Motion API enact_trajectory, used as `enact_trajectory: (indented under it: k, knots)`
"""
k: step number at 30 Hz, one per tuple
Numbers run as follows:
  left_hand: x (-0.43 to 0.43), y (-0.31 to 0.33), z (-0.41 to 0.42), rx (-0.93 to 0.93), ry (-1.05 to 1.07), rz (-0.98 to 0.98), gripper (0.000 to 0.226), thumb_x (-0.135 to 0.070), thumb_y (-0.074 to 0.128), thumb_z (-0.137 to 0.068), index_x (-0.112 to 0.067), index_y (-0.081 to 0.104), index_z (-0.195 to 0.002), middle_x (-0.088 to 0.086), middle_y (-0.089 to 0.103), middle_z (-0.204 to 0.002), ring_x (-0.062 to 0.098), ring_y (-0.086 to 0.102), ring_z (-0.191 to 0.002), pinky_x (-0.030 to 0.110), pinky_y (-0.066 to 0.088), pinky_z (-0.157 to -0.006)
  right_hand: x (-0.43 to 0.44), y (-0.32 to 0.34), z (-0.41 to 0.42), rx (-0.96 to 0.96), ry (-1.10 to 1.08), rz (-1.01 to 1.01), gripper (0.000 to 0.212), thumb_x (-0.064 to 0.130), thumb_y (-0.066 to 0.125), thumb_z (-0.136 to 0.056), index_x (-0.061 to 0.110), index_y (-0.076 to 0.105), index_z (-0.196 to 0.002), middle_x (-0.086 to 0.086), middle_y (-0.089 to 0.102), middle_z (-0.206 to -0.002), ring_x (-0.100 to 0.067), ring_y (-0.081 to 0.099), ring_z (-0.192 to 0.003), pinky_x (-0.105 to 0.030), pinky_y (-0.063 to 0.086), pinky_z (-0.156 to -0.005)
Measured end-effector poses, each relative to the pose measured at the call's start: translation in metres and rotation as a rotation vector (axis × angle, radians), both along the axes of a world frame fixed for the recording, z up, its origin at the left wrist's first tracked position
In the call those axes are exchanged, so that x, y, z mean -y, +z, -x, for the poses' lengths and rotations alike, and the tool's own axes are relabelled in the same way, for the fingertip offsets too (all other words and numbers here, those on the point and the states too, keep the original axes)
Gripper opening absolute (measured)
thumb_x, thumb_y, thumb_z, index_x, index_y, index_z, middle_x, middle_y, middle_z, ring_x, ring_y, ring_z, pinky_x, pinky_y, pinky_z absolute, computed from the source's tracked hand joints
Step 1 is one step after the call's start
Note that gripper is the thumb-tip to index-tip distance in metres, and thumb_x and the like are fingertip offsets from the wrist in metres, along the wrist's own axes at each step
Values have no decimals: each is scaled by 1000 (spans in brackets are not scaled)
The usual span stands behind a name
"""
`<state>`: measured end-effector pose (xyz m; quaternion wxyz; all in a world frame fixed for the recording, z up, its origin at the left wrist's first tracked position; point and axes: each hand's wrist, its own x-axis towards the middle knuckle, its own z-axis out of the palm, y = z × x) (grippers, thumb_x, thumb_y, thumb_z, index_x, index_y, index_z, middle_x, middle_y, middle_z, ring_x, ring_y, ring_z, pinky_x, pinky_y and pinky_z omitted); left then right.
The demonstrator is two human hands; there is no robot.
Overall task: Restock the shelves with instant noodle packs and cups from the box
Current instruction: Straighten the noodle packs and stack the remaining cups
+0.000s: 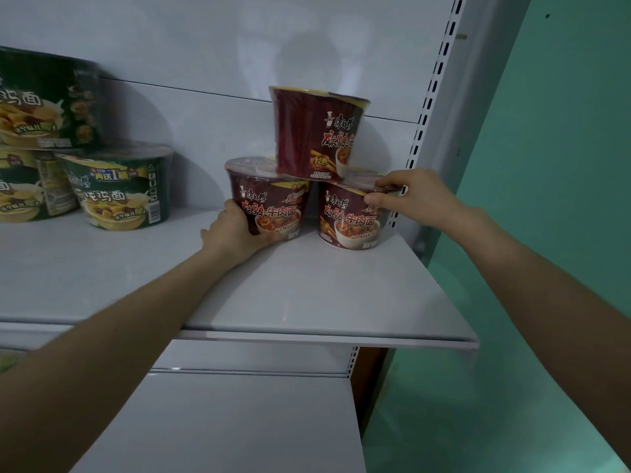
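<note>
At the far left of the white shelf [307, 295] stand the green noodle cups [119, 192], one of them stacked on top of the others, well apart from the red ones.

The left arm reaches up and forward from the lower left, forearm bare and nearly straight. The left hand [235, 230] curls round the lower left side of the left red beef noodle cup [273, 199]. Its thumb lies across the front near the base and its fingers wrap out of sight behind the cup.

The top red cup [317, 134] sits on the lids of the two lower cups, bridging them and leaning slightly.

The right red cup [348, 216] stands just beside the left one, near the shelf's right end. The right arm comes in from the lower right with the wrist bent inward. The right hand [409, 196] pinches this cup's rim, fingers curled over the lid edge and thumb pressed on the wall below it.

Behind it rises the slotted upright [433, 83], with a green wall [546, 199] beyond.
</note>
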<state>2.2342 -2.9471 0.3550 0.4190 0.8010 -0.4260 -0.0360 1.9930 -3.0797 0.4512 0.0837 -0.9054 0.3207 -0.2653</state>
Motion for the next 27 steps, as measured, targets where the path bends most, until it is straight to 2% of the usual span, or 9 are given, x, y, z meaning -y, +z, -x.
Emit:
enact_trajectory:
  k: [7,11,15,17,20,22,25,27]
  knots:
    - [-5,3,8,6,35,-18,124,-90,56,-25,-14,39,-122,6,59,-121,28,57,-109,53,43,-94,-3,-4,0,-1,-8,-12,53,45,65,-79,14,60,-121,-7,62,-122,-22,56,-111,-28,42,-89]
    - [-5,4,11,22,59,-37,104,-75,71,-48,-10,38,-122,8,56,-124,30,54,-112,54,39,-97,-9,-4,0,-16,-9,-30,52,41,61,-84,12,55,-127,-8,59,-127,-23,54,-114,-25,39,-87]
    - [-7,5,13,35,72,-70,96,-71,70,-55,-9,38,-120,9,56,-123,30,53,-112,54,37,-98,-14,-2,-1,-48,13,-50,50,38,60,-86,12,53,-128,-8,57,-129,-23,53,-115,-24,38,-83]
    - [-8,7,15,40,76,-86,93,-71,69,-57,-9,38,-119,8,57,-123,30,54,-111,54,38,-98,-17,7,0,-55,16,-64,54,39,60,-86,13,48,-132,-7,52,-135,-22,49,-121,-26,38,-88]
    - [-10,8,16,40,71,-111,87,-68,70,-60,-8,38,-116,9,58,-120,30,55,-109,53,39,-96,-22,35,-4,123,35,42,59,41,59,-86,14,42,-136,-4,45,-142,-21,42,-129,-31,34,-101]
    - [-15,12,15,23,84,-149,89,-70,70,-58,-7,39,-113,10,57,-117,31,55,-107,51,41,-94,-28,57,-13,218,86,141,56,36,58,-88,13,41,-137,-3,45,-141,-18,42,-129,-27,31,-102]
    - [-29,26,17,26,131,-194,84,-71,69,-57,-8,38,-104,10,56,-108,31,54,-104,49,41,-94,-34,79,-33,133,122,217,60,35,58,-89,13,36,-140,-3,40,-145,-17,36,-133,-25,26,-105]
    - [-40,37,20,116,157,-154,76,-66,68,-64,-7,39,-103,13,57,-107,32,54,-101,49,42,-92,-34,84,-46,43,131,199,61,35,60,-87,13,38,-139,-4,40,-145,-18,36,-133,-24,26,-104]
